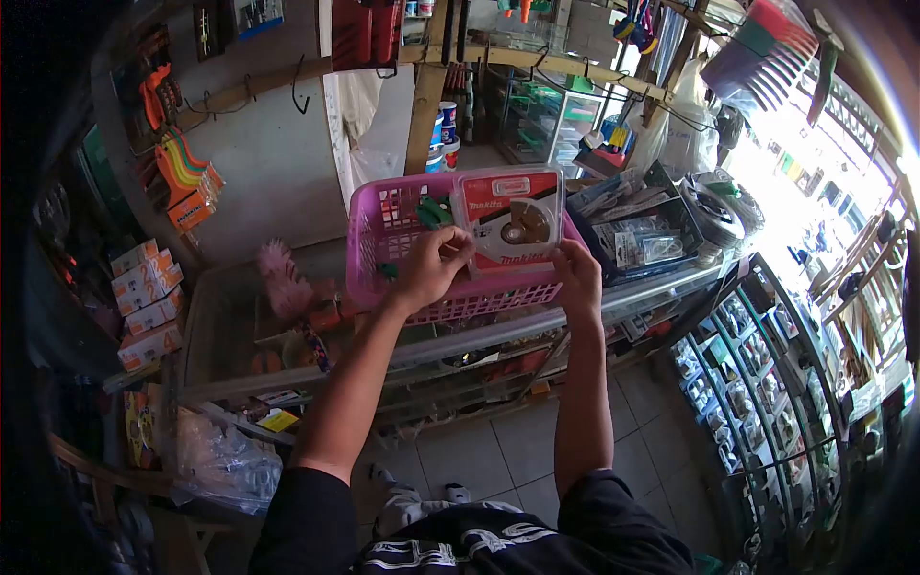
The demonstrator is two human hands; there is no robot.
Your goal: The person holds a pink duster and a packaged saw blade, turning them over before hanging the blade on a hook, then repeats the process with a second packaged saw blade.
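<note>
A clear Makita blister pack [509, 206], red and white with a round disc visible inside, is held upright above a pink plastic basket [369, 240]. The fingers of my left hand [436, 266] are closed at its lower left edge. At the lower right corner, my right hand [579, 275] grips it between thumb and fingers. A green item [433, 212] lies in the basket, just left of the pack. The pack hides the basket's right part.
Under the basket runs a glass display counter [240, 335] with a pink feathery duster [283, 278] on it. A dark tray of packaged goods [647, 235] stands right of the basket. Stacked boxes [147, 302] are at left; a shelf rack [767, 383] stands at right.
</note>
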